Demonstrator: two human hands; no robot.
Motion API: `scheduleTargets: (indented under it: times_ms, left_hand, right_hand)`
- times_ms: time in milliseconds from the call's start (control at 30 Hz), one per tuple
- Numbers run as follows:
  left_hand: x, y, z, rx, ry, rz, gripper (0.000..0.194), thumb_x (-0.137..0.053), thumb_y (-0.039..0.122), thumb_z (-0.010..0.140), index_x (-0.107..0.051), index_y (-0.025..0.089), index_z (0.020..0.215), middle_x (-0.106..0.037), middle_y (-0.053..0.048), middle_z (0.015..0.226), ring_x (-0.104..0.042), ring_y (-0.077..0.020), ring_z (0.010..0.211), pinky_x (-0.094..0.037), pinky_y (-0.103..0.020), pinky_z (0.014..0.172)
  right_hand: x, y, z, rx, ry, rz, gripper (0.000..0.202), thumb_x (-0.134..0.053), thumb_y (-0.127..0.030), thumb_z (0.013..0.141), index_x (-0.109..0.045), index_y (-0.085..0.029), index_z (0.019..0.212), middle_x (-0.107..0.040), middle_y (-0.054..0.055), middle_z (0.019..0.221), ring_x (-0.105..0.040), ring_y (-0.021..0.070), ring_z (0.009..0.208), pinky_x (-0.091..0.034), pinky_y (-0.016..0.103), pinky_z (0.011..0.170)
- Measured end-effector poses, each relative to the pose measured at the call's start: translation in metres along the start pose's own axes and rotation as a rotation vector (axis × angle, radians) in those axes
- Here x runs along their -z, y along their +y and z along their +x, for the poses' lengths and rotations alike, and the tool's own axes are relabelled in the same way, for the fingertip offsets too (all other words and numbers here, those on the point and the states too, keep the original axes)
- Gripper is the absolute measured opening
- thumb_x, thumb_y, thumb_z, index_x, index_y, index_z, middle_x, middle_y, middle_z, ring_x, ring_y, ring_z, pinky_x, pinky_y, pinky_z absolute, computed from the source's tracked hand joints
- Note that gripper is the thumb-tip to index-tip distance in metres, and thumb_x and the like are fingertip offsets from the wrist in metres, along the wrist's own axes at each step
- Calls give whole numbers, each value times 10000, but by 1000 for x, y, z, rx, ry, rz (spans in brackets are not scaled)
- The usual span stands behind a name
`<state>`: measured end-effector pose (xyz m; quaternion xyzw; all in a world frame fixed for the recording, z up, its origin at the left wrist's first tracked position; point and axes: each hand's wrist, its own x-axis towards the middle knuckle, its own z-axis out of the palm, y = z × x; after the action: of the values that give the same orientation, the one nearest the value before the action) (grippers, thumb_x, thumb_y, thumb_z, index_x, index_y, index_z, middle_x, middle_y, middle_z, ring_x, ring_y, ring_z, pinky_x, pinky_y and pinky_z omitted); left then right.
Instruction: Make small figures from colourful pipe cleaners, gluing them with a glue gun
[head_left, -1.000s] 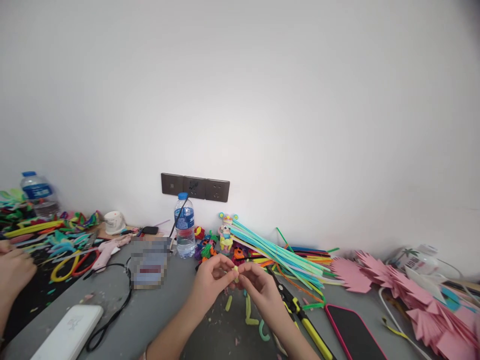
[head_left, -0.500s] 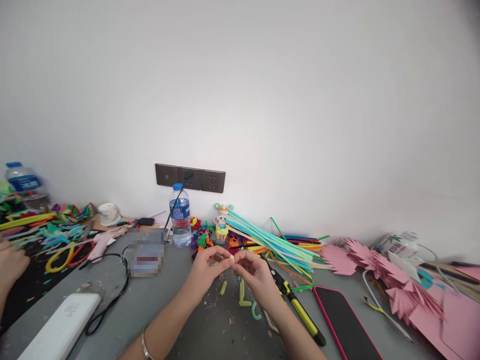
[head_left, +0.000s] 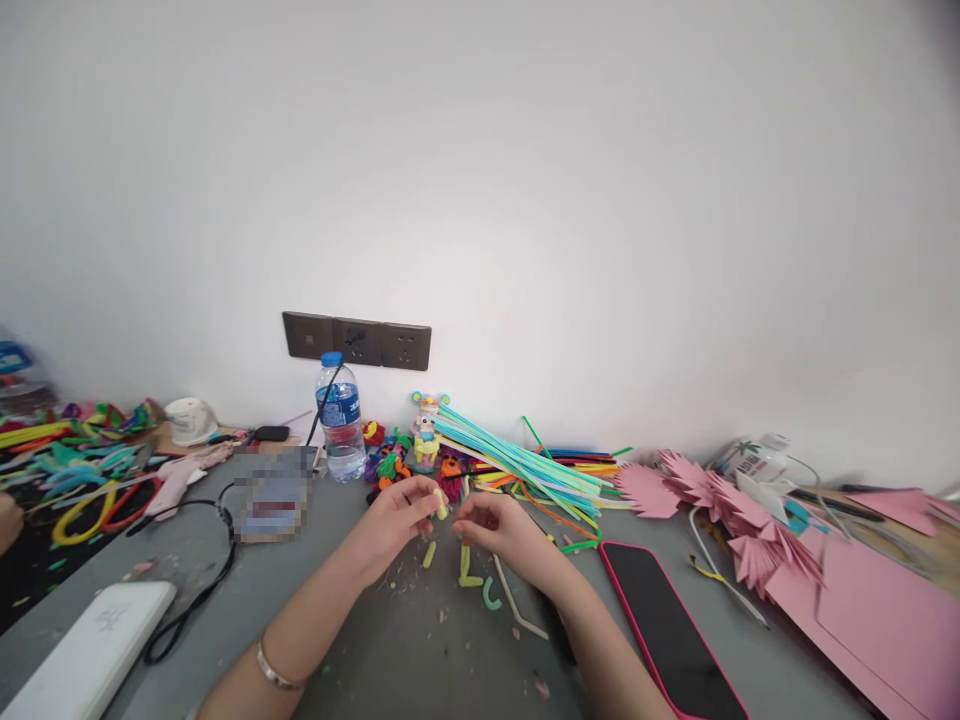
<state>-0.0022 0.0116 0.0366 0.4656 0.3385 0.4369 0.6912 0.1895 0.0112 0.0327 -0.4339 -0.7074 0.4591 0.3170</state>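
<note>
Near the middle of the grey table (head_left: 420,640), my left hand (head_left: 397,525) pinches a small pale yellow piece (head_left: 440,504) between thumb and fingertips. Just to its right is my right hand (head_left: 499,528), its thumb and fingers brought together; anything between them is too small to make out. The hands are apart. Below them lie a short yellow-green piece (head_left: 429,555), a bent yellow-green piece (head_left: 470,579), a light green curved piece (head_left: 491,594) and a bent whitish stem (head_left: 521,612).
A water bottle (head_left: 341,420), a small figurine (head_left: 427,435) and a bundle of pipe cleaners (head_left: 525,460) stand or lie behind. A phone (head_left: 667,630) and pink paper (head_left: 885,610) are right; a white power bank (head_left: 94,650) and another person's hand (head_left: 9,522) are left.
My hands have moved apart, and the yellow piece shows more fully in my left fingers. The view has shifted rightward. The other person's hand has drawn back toward the left edge.
</note>
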Motion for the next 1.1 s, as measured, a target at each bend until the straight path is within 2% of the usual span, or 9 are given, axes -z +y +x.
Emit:
scheduleTargets:
  times_ms: [133, 300, 400, 500, 600, 700, 800, 933, 1100]
  left_hand:
    - [0, 5, -1, 0, 17, 35, 333, -760, 443, 716, -597, 152, 725, -515, 14, 715, -459, -83, 602, -398, -203, 574]
    - [-6, 7, -2, 5, 86, 50, 365, -769, 466, 690, -581, 155, 721, -510, 31, 664, -472, -77, 567, -395, -188, 530]
    - [-6, 4, -1, -4, 123, 69, 350, -787, 437, 674, -585, 164, 756, -502, 47, 627, -455, -72, 536, -386, -182, 503]
    - [-2, -2, 2, -34, 126, 82, 342, -794, 411, 672, -595, 172, 813, -512, 48, 647, -459, -72, 553, -399, -182, 525]
    - [0, -8, 3, -38, 112, 73, 361, -777, 415, 695, -616, 178, 914, -543, 23, 729, -491, -86, 616, -428, -198, 575]
    - [0, -9, 1, -3, 83, 88, 369, -752, 429, 723, -640, 182, 974, -540, 0, 798, -510, -104, 672, -463, -229, 631]
    - [-1, -7, 0, 15, 66, 114, 346, -743, 443, 727, -662, 183, 940, -520, -2, 802, -500, -109, 681, -474, -241, 644]
    - [-2, -5, -1, 14, 53, 128, 302, -727, 448, 742, -658, 184, 870, -522, 10, 739, -490, -106, 650, -472, -240, 641]
    - [-6, -5, -1, 19, 67, 142, 351, -752, 448, 712, -637, 178, 906, -552, 10, 718, -513, -114, 640, -463, -244, 636]
  right_hand:
    - [10, 0, -10, -47, -42, -317, 52, -611, -185, 773, -646, -190, 735, -572, -25, 617, -501, 123, 570, -332, 219, 531]
    - [3, 4, -11, -72, -210, -345, 121, -705, -106, 655, -687, -191, 739, -529, -50, 604, -488, 107, 553, -311, 197, 488]
    - [-1, 8, -9, -91, -240, -378, 142, -703, -55, 642, -697, -184, 700, -509, -53, 574, -466, 98, 525, -302, 195, 480]
    - [0, 8, -8, -32, -224, -327, 119, -688, -67, 672, -701, -185, 681, -534, -32, 630, -486, 108, 572, -336, 197, 509]
    - [6, 2, -8, 67, -130, -229, 80, -660, -119, 732, -698, -188, 721, -556, -11, 716, -508, 124, 632, -377, 215, 566]
    - [16, -4, -6, 138, 47, -170, 59, -619, -199, 803, -670, -191, 774, -567, -4, 712, -498, 137, 635, -375, 237, 583]
    - [27, -6, -5, 162, 215, -86, 151, -597, -327, 847, -624, -193, 785, -578, 1, 704, -497, 146, 624, -372, 253, 578]
    - [37, -4, -4, 182, 402, 80, 249, -631, -432, 818, -601, -190, 768, -589, 14, 716, -530, 159, 645, -396, 267, 594]
    - [35, -8, -7, 207, 416, 168, 254, -664, -433, 803, -612, -187, 773, -586, -1, 653, -505, 127, 553, -380, 242, 521]
